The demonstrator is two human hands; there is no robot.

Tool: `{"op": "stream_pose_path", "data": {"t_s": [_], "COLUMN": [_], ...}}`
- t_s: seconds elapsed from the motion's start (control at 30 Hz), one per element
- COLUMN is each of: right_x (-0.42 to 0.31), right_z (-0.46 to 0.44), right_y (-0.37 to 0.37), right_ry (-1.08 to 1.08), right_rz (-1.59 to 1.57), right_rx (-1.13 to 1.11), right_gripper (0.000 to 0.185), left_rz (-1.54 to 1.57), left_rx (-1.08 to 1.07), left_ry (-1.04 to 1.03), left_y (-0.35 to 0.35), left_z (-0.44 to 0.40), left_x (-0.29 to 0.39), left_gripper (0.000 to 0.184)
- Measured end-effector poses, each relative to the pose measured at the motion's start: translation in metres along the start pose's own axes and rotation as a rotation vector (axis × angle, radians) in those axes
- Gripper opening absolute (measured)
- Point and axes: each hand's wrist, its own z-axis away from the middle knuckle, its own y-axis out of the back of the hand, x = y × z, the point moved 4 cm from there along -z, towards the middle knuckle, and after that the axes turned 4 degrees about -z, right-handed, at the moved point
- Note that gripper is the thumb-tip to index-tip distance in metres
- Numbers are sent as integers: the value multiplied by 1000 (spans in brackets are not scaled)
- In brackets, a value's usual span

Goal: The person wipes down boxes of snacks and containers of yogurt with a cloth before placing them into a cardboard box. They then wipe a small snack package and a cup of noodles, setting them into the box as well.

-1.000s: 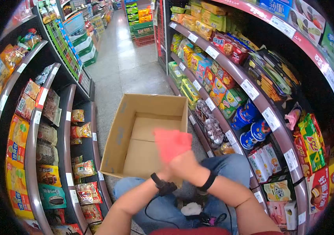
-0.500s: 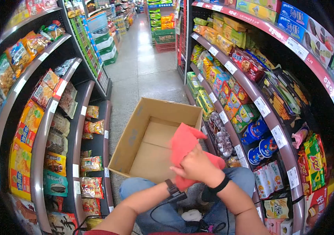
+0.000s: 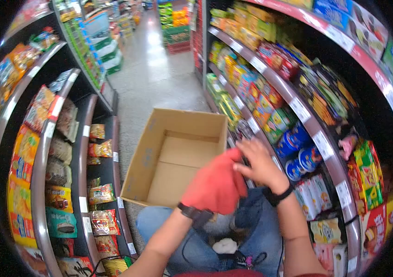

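At left, packets ranged along the shelf. Next, an open cardboard box on the floor, with nothing visible inside. Beside its near right corner, above the lap, a red cloth spread over the left hand, covering everything past the wristband; hidden grip, impossible to judge. Farther right, the right hand close by, fingers parted, thumb seemingly against the cloth's edge, not clamped. Best kept slow: left wrist steady, a light pinch on the edge rather than a hard tug, folds eased flat, elbow clear of the blue tubs at right.
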Motion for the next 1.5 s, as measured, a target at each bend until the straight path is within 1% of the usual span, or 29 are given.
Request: {"op": "stream_pose_path", "data": {"t_s": [0.03, 0.07, 0.1, 0.17, 0.23, 0.27, 0.3, 0.37, 0.4, 0.43, 0.5, 0.63, 0.7, 0.73, 0.77, 0.8, 0.83, 0.9, 0.93, 0.97, 1.03, 1.13, 1.23, 1.33, 1.43, 1.5], "right_x": [11, 15, 29, 61, 88, 94, 101, 111, 119, 124, 132, 139, 139, 137, 135, 137, 138, 136, 140, 146, 157, 160, 162, 159, 165, 168], "right_z": [3, 4, 4, 10, 17, 21, 24, 28, 31, 35, 41, 44, 43, 43, 41, 40, 40, 36, 36, 37, 39, 37, 33, 29, 31, 31], "right_y": [6, 17, 26, 39, 48, 54, 57, 65, 66, 67, 68, 66, 65, 64, 65, 65, 65, 59, 58, 57, 55, 53, 53, 51, 52, 54], "right_ry": [-34, -83, -135, -217, -377, -377, -459, -616, -559, -644, -712, -593, -567, -575, -584, -657, -608, -494, -548, -536, -582, -583, -637, -616, -554, -554], "right_rz": [69, 176, 282, 454, 478, 540, 519, 475, 585, 580, 364, 418, 433, 356, 279, 125, 213, 369, 293, 347, 352, 466, 444, 539, 465, 389], "right_rx": [137, 312, 413, 638, 716, 764, 771, 777, 850, 835, 821, 829, 835, 844, 852, 786, 818, 877, 836, 861, 917, 950, 989, 1022, 1097, 1098], "right_gripper": [69, 65, 58, 52, 48, 47, 48, 51, 48, 51, 56, 58, 58, 58, 58, 63, 66, 70, 75, 75, 73, 71, 70, 70, 69, 69], "left_rz": [-17, -204, -392, 11, 404, 506, 608, 628, 528, 426, 275, 78, -401, -576, -635, -658, -569, -256, -143, -78, 5, 36, -32, -138, -190, -176], "left_rx": [79, 87, 116, -9, -109, -132, -156, -154, -87, -21, 109, 365, 502, 546, 555, 558, 534, 460, 434, 418, 407, 409, 405, 389, 376, 369], "left_ry": [14, -92, -197, -250, -311, -320, -327, -300, -295, -286, -275, -268, -285, -295, -303, -308, -316, -326, -329, -333, -336, -331, -299, -274, -262, -267], "left_y": [4, 13, 21, 42, 63, 71, 76, 83, 82, 76, 62, 28, 16, 13, 15, 17, 21, 36, 42, 46, 52, 55, 48, 41, 38, 40], "left_z": [6, 8, 11, 3, -3, -3, -3, -1, 0, 3, 4, -2, 3, 6, 7, 9, 11, 15, 14, 15, 14, 11, 8, 4, 3, 4], "left_x": [13, 17, 20, 16, 17, 18, 19, 18, 17, 18, 21, 27, 37, 41, 40, 39, 36, 28, 26, 25, 23, 20, 16, 13, 10, 9], "left_gripper": [46, 46, 48, 58, 70, 76, 81, 90, 86, 83, 68, 24, 13, 13, 14, 14, 14, 15, 15, 16, 17, 18, 19, 20, 22, 23]}}
